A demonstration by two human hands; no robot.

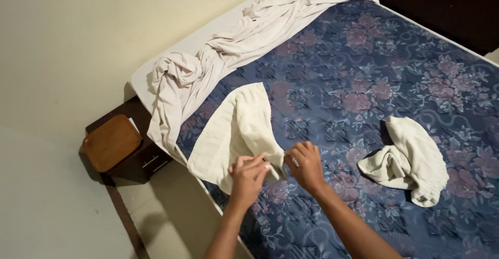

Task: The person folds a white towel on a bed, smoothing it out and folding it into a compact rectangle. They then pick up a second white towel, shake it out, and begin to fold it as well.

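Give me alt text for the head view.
Both hands, left and right, pinch one corner of a cream terry towel lying on a bare navy floral mattress. A second crumpled cream towel lies right; a bunched white sheet lies along the far edge.

Floral mattress (364, 72), 2 towels (239, 129), rumpled sheet (244, 35)
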